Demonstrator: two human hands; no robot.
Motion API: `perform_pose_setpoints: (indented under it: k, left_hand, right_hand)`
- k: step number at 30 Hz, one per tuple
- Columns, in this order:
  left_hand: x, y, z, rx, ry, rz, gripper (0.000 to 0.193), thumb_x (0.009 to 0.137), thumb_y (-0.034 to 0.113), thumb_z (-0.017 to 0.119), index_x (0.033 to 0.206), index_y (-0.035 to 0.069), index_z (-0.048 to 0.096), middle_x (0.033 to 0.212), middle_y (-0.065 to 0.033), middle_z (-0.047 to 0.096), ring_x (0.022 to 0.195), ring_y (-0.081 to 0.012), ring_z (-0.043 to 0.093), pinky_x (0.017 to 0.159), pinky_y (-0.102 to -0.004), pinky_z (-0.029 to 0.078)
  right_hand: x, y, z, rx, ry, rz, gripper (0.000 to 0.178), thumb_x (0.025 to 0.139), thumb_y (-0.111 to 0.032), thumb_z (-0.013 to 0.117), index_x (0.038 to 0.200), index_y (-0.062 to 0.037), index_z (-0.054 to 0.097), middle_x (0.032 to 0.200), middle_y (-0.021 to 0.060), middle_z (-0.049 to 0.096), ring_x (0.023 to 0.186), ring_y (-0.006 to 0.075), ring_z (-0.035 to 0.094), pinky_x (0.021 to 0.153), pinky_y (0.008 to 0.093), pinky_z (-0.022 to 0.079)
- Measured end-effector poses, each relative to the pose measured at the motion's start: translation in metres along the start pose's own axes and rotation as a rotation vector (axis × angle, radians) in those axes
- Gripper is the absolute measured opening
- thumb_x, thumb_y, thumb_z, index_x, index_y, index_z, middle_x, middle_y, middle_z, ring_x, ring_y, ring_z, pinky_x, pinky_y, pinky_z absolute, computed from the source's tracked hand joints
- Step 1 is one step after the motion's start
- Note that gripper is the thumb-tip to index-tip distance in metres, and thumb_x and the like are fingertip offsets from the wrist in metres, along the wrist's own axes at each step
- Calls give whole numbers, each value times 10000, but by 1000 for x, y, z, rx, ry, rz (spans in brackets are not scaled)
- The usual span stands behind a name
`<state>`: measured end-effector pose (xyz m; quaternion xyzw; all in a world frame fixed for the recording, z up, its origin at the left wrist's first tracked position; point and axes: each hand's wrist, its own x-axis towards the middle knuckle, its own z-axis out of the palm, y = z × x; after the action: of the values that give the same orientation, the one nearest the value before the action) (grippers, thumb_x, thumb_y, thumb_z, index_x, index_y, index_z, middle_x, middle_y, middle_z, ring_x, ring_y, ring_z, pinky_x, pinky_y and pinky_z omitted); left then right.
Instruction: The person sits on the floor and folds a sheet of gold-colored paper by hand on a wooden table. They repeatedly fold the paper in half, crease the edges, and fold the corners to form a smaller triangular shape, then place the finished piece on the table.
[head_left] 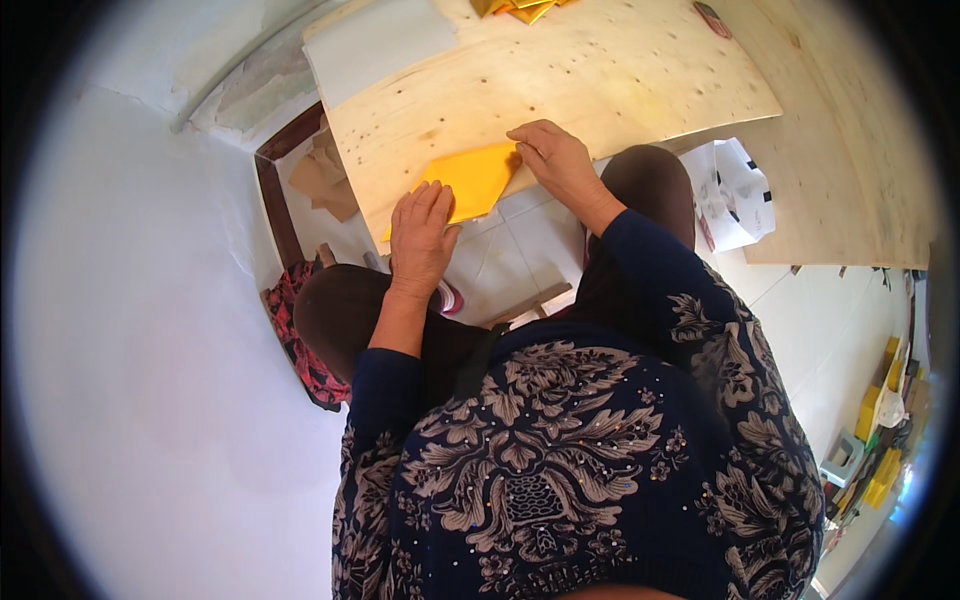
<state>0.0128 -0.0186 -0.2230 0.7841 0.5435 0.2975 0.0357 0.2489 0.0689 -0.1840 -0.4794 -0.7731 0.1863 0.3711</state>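
Observation:
A bright yellow folded paper with pointed ends lies along the near edge of a light wooden board. My left hand rests on the paper's left part, fingers stretched out and flat against it. At the opposite end, my right hand pinches the right corner between thumb and fingertips. The underside of the paper is out of sight.
A grey sheet covers the board's far left corner. Shiny gold folded papers sit at the far edge, with a small red object to their right. A white plastic bag stands beside my right knee; brown paper lies below left.

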Motion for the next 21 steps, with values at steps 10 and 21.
perform_pose_setpoints:
  k: [10, 21]
  left_hand:
    - [-1, -8, 4, -54, 22, -19, 560, 677, 87, 790, 1208, 64, 611, 1213, -111, 603, 1136, -329, 547, 1010, -429, 421]
    - [9, 1, -7, -132, -13, 27, 528, 762, 134, 760, 1243, 19, 577, 1325, -144, 548, 1244, -360, 493, 1072, -460, 379]
  right_hand:
    - [1, 27, 26, -167, -81, -111, 173, 852, -118, 632, 990, -41, 704, 1011, 105, 688, 918, 310, 643, 817, 392, 526]
    - [-15, 35, 35, -253, -27, -272, 183, 822, -105, 648, 978, -19, 690, 1073, 117, 668, 987, 315, 615, 880, 398, 497]
